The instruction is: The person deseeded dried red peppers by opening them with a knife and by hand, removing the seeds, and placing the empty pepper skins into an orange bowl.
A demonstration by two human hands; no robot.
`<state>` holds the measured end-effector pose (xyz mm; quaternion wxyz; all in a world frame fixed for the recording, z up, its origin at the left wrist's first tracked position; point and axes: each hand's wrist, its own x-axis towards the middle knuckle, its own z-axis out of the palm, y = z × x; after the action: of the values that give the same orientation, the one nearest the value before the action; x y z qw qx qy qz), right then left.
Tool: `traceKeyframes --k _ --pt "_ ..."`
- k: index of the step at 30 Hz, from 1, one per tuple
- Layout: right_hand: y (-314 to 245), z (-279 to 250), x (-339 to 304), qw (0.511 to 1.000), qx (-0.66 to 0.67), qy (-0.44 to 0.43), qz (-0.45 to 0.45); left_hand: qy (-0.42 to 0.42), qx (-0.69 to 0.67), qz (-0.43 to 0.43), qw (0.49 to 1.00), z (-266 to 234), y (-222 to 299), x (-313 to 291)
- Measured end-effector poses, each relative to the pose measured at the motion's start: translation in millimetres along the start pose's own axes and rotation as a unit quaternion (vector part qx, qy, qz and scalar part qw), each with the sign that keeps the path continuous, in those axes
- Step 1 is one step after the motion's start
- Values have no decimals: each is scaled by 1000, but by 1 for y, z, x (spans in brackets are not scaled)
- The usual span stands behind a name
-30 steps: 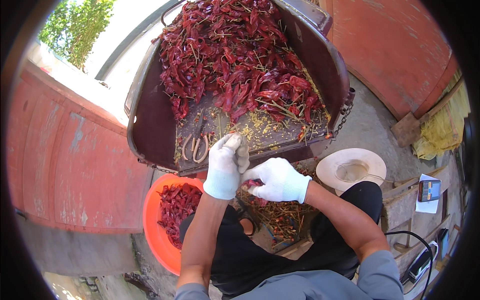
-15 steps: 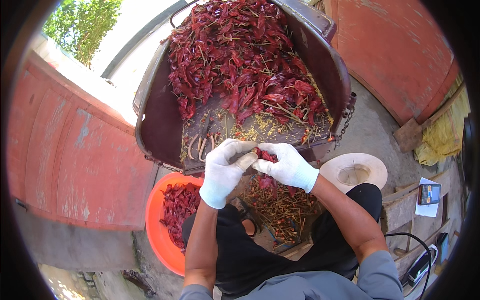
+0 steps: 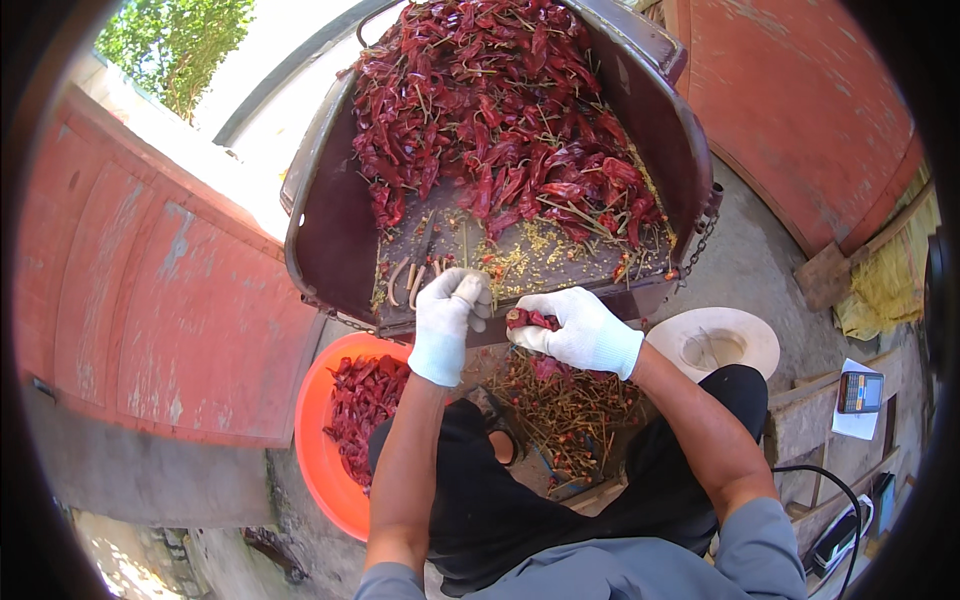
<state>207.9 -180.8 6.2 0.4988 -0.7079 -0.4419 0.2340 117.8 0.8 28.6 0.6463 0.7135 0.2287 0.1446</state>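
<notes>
My right hand [image 3: 577, 330], in a white glove, is closed around a dried red chili pepper [image 3: 530, 319], its end poking out between thumb and fingers. Apart from it, my left hand [image 3: 455, 312], also gloved, has its fingers curled in and thumb pressed to them; whatever they hold is hidden. Both hands are over the near edge of a dark red cart bed [image 3: 335, 245]. A big heap of dried red chili peppers [image 3: 490, 120] fills its far part. Scissors with pinkish handles [image 3: 400, 280] lie on the bed close to my left hand.
An orange basin [image 3: 312, 440] of red peppers stands left of my legs. Stems and scraps [image 3: 575, 420] lie in a pile between my feet. At right are a pale straw-coloured hat [image 3: 755, 340], a wooden frame [image 3: 800, 425] and a handheld device [image 3: 860, 392] on paper. A chain [image 3: 697, 250] hangs beside the cart.
My hands, which met at the pepper, have come apart. The left has drawn away and curled up, while the right keeps hold of the pepper. The whole view has shifted slightly.
</notes>
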Motion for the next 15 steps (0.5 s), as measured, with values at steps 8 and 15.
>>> traceKeyframes --k 8,15 --pt "-10 -4 2 996 -63 38 50 174 613 192 746 -93 -49 48" --pt "-9 -2 0 992 -99 24 68 114 625 -27 772 -97 -57 48"
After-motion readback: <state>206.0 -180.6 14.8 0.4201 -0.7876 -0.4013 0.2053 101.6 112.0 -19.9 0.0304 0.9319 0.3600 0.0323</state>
